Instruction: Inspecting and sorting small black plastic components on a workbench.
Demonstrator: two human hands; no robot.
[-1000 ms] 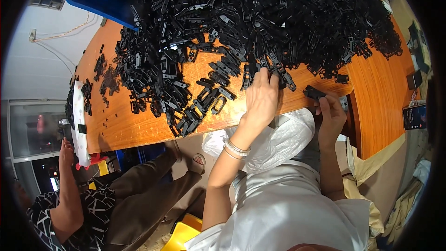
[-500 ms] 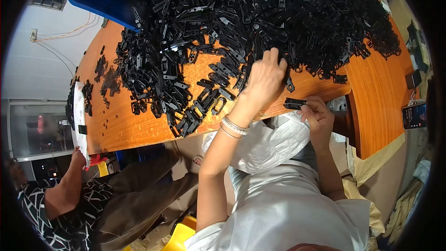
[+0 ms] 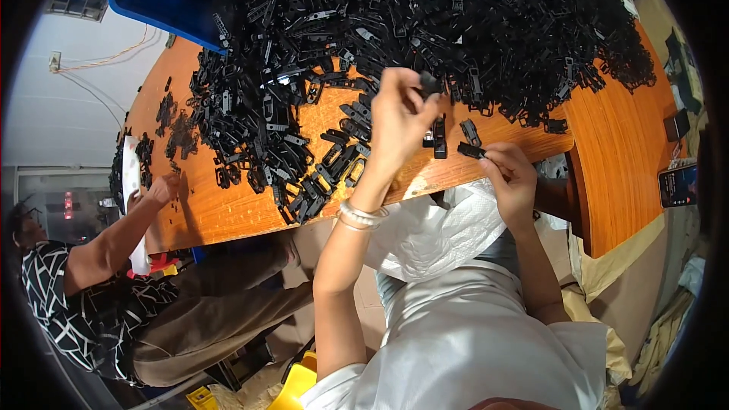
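Note:
A large heap of small black plastic parts [image 3: 364,30] covers much of the wooden table. Over its near edge, my left hand [image 3: 400,118] pinches a black plastic part [image 3: 430,83] between thumb and fingers, slightly blurred. My right hand [image 3: 513,181], by the table's front edge, grips the end of another black plastic part [image 3: 471,150] in its fingertips. Two or so loose parts lie on the wood between my hands, one being a slotted piece [image 3: 470,133]. A white sack [image 3: 433,235] lies open below the table edge, across my lap.
A blue bin [image 3: 156,0] stands at the far left of the heap. At the left, another person's hand [image 3: 163,187] reaches over small scattered bits [image 3: 181,133], past a white-edged board [image 3: 135,205]. A phone [image 3: 678,187] is at the right, beyond the table's side panel [image 3: 600,182].
My left hand has come up off the heap and leftward with a black part in it. My right hand has shifted slightly down-left, tilting its part. The other person's hand has moved onto the table.

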